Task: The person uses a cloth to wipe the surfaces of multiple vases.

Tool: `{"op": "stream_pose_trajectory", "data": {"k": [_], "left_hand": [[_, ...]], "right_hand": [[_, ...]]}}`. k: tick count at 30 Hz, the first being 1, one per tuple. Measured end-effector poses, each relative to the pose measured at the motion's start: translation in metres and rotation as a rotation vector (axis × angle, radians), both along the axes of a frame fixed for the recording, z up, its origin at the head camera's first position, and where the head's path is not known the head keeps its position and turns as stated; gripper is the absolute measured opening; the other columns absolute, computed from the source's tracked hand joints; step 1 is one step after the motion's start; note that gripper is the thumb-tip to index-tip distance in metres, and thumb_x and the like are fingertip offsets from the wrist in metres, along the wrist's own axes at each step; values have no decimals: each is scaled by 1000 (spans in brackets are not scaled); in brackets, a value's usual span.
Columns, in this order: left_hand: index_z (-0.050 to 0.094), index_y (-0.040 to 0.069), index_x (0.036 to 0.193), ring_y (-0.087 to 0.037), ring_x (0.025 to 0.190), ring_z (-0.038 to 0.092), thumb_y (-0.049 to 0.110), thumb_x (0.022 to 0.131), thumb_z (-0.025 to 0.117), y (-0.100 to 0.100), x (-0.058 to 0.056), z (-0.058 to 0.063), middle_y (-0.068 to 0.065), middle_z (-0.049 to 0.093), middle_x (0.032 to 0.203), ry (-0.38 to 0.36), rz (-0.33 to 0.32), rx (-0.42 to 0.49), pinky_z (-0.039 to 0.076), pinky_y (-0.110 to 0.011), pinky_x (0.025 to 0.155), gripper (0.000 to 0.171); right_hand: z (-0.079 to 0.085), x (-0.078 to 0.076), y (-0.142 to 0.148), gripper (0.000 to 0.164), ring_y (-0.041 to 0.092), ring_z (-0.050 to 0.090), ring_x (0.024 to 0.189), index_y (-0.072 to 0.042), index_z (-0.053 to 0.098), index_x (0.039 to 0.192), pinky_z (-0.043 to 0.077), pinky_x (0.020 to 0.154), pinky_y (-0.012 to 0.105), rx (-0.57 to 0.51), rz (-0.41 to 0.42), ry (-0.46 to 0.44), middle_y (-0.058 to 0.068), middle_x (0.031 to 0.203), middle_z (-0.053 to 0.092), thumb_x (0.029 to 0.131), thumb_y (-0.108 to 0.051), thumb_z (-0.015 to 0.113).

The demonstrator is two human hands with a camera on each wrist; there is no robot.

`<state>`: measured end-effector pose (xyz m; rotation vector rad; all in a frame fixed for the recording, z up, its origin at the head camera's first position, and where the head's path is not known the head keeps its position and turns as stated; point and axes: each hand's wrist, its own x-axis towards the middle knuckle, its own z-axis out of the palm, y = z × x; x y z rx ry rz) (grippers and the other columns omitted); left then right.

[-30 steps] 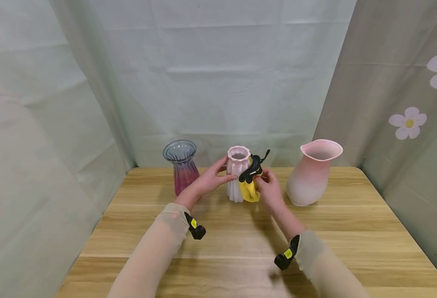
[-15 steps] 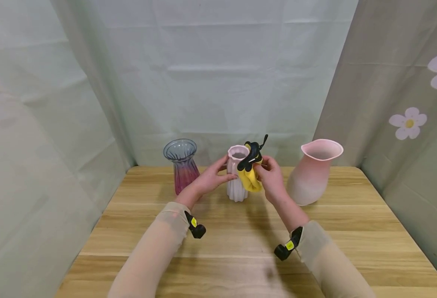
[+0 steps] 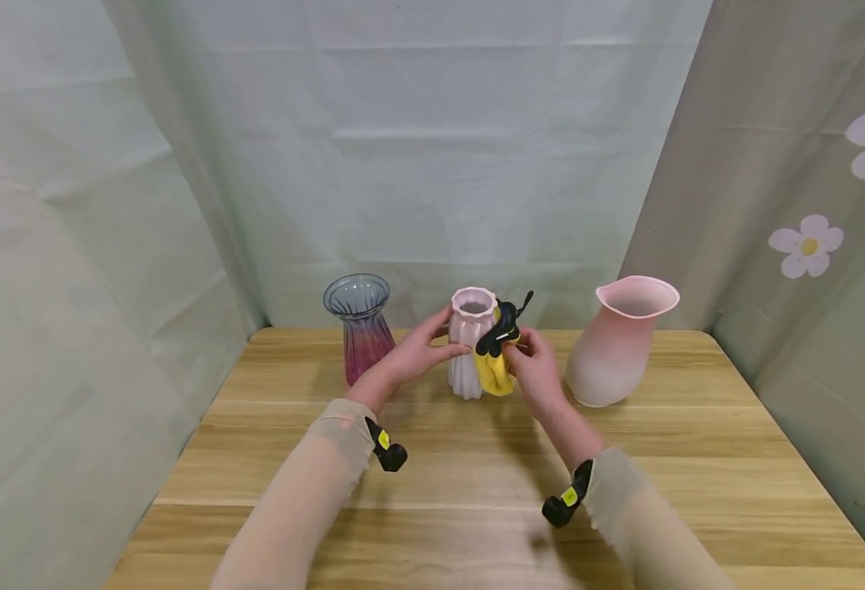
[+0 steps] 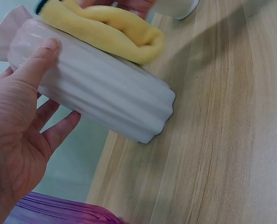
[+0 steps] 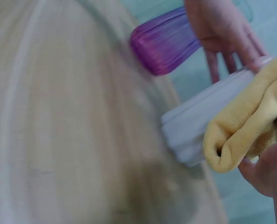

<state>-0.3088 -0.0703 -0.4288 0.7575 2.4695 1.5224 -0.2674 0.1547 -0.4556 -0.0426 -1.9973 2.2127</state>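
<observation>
A small pinkish-white ribbed vase (image 3: 465,373) with a scalloped rim stands upright at the middle of the table. My left hand (image 3: 421,351) holds its upper part from the left; in the left wrist view the thumb lies along the near side and the fingers go round behind. My right hand (image 3: 537,369) pinches a plush yellow hand towel (image 3: 494,373) with a black top and a black loop. The towel lies against the vase's right side and covers part of it. In the right wrist view, the towel (image 5: 243,116) hangs folded in front of the vase.
A ribbed glass vase (image 3: 361,328), blue-grey fading to purple, stands just left of my left hand. To the right is a larger pink-and-white pitcher-shaped vase (image 3: 616,352). The wooden table (image 3: 462,508) meets pale curtains (image 3: 432,164) behind.
The towel in my right hand rose along the vase's side half a second ago, then came back down. My left hand and the vase have stayed in place.
</observation>
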Motion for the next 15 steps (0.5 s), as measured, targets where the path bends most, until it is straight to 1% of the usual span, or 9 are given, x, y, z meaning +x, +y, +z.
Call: {"op": "stream_pose_trajectory", "data": {"k": [4, 7, 10, 15], "left_hand": [[24, 40, 162, -25, 143, 41, 49, 92, 74, 0, 1, 0, 2, 39, 161, -4, 10, -9, 41, -53, 112, 87], [24, 40, 162, -26, 143, 41, 49, 92, 74, 0, 2, 1, 1, 40, 160, -7, 9, -8, 40, -53, 112, 87], [24, 40, 162, -26, 143, 41, 48, 92, 74, 1, 2, 1, 1, 40, 160, -10, 9, -2, 40, -53, 112, 86], [24, 39, 162, -26, 143, 42, 47, 92, 75, 1, 2, 2, 2, 39, 161, -10, 13, 1, 41, -52, 112, 87]], "right_hand": [[-23, 2, 0, 27, 15, 56, 92, 1, 59, 124, 49, 70, 21, -3, 1, -56, 8, 112, 58, 96, 1, 58], [-35, 5, -1, 27, 15, 57, 92, 2, 58, 124, 49, 70, 21, -22, -5, -85, 9, 112, 58, 96, 2, 58], [-42, 6, -2, 27, 16, 58, 95, 3, 58, 123, 50, 70, 20, -31, -20, -81, 10, 112, 58, 96, 2, 58], [-44, 6, -3, 26, 17, 57, 98, 1, 59, 122, 51, 71, 21, -33, -26, -77, 10, 113, 58, 96, 1, 58]]}}
